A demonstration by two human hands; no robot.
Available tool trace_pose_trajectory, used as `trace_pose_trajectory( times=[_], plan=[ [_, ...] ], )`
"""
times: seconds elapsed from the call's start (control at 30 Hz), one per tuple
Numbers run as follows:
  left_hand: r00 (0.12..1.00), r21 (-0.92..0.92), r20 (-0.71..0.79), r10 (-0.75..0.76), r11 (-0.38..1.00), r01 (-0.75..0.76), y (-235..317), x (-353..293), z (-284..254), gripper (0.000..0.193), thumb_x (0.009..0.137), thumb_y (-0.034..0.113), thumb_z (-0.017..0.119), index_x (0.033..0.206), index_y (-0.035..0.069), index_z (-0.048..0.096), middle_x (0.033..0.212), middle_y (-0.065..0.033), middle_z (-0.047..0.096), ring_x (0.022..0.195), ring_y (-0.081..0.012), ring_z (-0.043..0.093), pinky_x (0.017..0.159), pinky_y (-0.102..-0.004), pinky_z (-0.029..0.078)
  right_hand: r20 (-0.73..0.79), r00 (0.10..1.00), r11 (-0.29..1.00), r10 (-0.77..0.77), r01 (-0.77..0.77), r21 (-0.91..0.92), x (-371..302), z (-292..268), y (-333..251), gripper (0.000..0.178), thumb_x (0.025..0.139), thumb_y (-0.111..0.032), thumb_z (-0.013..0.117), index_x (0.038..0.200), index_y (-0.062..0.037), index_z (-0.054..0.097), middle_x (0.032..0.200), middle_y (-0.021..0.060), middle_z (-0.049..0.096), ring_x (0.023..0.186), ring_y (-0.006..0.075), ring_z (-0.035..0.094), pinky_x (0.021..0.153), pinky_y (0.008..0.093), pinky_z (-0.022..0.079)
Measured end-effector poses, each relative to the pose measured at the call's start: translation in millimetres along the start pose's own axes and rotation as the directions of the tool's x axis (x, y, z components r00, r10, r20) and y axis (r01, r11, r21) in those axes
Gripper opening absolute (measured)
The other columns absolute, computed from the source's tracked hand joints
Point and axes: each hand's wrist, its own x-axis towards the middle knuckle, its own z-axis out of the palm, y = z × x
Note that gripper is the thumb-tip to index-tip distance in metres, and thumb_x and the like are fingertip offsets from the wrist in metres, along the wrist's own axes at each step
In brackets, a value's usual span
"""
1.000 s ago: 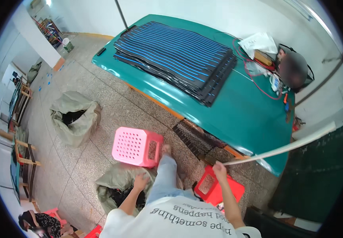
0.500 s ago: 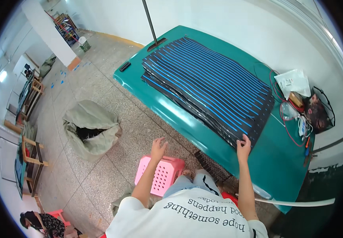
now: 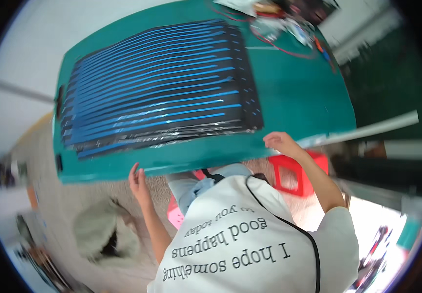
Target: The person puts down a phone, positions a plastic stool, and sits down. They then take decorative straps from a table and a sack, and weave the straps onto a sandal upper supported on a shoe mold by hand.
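A thick stack of black sheets with blue stripes lies on a green tabletop. Just past the stack's near right corner, my right hand is over the table's front edge, fingers loosely stretched and holding nothing visible. My left hand hovers at the front edge, nearer the stack's left part, its fingers apart and nothing in it. The sheets' near edges look layered and shiny, some sticking out further than others.
Cables, bags and small tools lie at the table's far right. A white strip juts out at the right. Below stand a red stool, a pink stool and an open greenish sack. A pole rises at the left.
My view has swung round to the right, so the table now lies straight ahead. My right hand has come off the stack's corner. The left hand is now at the table edge.
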Motion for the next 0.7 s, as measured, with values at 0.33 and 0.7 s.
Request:
trace_pose_trajectory(
  times=[0.33, 0.7],
  plan=[
    [0.828, 0.080, 0.556, 0.076, 0.986, -0.144, 30.0, 85.2, -0.3, 0.037, 0.090, 0.024, 0.054, 0.121, 0.004, 0.052, 0.118, -0.0081, 0.056, 0.101, -0.0162, 0.055, 0.082, -0.0284, 0.043, -0.032, 0.945, 0.001, 0.327, 0.034, 0.999, -129.6, 361.0, 143.0, 0.036, 0.094, -0.028, 0.045, 0.120, -0.0039, 0.052, 0.112, 0.0090, 0.058, 0.099, 0.0163, 0.056, 0.088, 0.0255, 0.044],
    [0.387, 0.150, 0.918, -0.090, 0.980, -0.128, 51.0, 69.0, -21.9, 0.037, 0.091, 0.021, 0.052, 0.123, 0.003, 0.050, 0.115, -0.0082, 0.057, 0.103, -0.0174, 0.054, 0.089, -0.0298, 0.040, 0.086, 0.877, -0.029, 0.473, -0.083, 0.996, -134.7, 331.5, -31.3, 0.040, 0.094, -0.029, 0.041, 0.125, -0.0037, 0.049, 0.124, 0.0083, 0.052, 0.112, 0.0156, 0.050, 0.094, 0.0265, 0.040]
  ],
)
